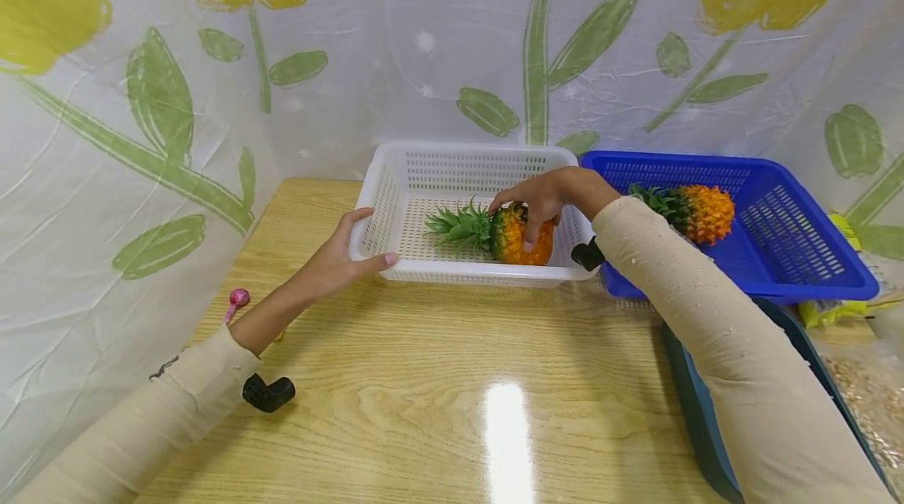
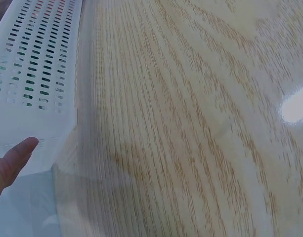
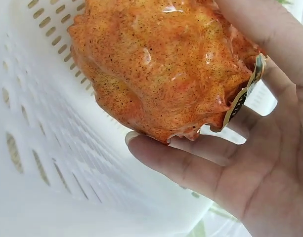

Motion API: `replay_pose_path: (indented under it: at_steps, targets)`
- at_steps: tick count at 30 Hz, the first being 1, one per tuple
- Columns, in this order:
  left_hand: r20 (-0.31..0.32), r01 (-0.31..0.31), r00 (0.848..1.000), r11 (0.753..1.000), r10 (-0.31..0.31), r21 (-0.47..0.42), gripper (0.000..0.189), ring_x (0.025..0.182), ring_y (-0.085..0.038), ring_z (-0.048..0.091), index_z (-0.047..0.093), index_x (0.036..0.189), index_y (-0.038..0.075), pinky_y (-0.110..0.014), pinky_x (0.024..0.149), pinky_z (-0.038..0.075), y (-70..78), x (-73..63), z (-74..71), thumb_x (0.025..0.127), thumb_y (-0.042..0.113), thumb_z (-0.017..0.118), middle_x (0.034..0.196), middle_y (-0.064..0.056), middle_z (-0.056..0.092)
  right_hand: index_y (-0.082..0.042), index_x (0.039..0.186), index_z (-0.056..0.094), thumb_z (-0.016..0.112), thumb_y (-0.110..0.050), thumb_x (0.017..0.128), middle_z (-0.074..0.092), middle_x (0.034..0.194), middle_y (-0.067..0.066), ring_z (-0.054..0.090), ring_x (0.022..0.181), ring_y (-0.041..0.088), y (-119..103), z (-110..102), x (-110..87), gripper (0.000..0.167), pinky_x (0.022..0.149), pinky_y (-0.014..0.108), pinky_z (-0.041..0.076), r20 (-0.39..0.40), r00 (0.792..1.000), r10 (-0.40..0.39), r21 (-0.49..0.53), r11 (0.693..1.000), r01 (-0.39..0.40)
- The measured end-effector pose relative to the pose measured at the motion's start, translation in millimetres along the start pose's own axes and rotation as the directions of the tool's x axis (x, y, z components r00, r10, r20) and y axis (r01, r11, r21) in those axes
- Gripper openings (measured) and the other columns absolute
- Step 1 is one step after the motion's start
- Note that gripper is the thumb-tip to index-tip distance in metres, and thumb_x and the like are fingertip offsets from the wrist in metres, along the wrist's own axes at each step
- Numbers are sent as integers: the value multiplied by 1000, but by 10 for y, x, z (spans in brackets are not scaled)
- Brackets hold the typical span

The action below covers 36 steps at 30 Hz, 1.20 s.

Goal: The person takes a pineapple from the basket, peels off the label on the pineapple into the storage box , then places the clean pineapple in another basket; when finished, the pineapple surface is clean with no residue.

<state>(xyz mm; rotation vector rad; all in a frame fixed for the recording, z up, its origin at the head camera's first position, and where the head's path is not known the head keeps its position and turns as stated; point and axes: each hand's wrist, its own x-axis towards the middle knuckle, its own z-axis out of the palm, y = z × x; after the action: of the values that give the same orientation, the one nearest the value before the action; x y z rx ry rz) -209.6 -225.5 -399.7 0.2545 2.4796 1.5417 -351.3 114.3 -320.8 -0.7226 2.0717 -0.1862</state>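
Observation:
A white perforated basket [image 1: 480, 272] stands on the wooden table near the back. Inside it lies a glossy orange pineapple [image 1: 519, 241] on its side, its green leaves pointing left. My right hand [image 1: 544, 198] reaches over the rim from above and grips the fruit's body, thumb toward the front. Seen from the right wrist, fingers curl round the pineapple [image 3: 161, 69], by a dark label on its end. At the basket's front left corner, my left hand [image 1: 339, 249] touches the rim with thumb and index finger straight and spread; its other fingers are hidden.
A blue basket [image 1: 777, 284] holding another pineapple [image 1: 706, 213] stands right of the white one, partly behind my right forearm. In front of it sits a dark green bin [image 1: 699, 425]. A pink object [image 1: 238, 298] lies at the table's left edge. Flowered sheeting hangs behind.

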Motion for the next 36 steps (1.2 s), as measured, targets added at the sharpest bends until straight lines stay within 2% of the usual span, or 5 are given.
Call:
replay_pose_path:
  at_steps: [5,12,17,28,36]
  targets:
    - [-1,0,1000,1000,0,6,99,131,-39,51,6,160,16,-50,102,44,4,-2,3,91,33,74,147,-26,44,-28,159,22,82,-17,85,3,167,17,50,123,33,1,6,3,97,90,52,55,-10,1000,5,-12,1000,-5]
    - [-1,15,1000,999,-15,28,100,132,-40,50,4,161,17,-53,104,43,10,-3,2,91,38,74,148,-26,43,-28,162,16,82,-18,85,5,167,19,55,95,23,17,5,-6,101,76,43,55,-13,1000,-16,-18,1000,16]
    - [-4,33,999,999,-33,39,101,134,-40,48,5,161,19,-56,105,42,11,-5,-4,91,41,74,150,-25,40,-27,161,18,83,-20,84,12,164,23,55,109,28,34,9,-13,100,76,42,56,-23,999,-48,-19,999,48]
    - [2,34,999,998,-35,50,101,134,-40,48,4,161,18,-57,106,41,-3,3,-11,91,42,74,150,-24,39,-26,156,28,84,-18,83,20,161,21,58,110,30,18,17,-33,92,79,45,58,-58,998,-37,-1,999,37]
    - [-1,37,999,998,-37,53,103,135,-41,47,4,161,17,-59,108,39,1,3,-14,90,42,75,150,-25,40,-24,157,26,83,-21,84,19,161,20,62,94,27,42,-1,-111,93,80,46,58,-98,993,-58,-10,998,58]
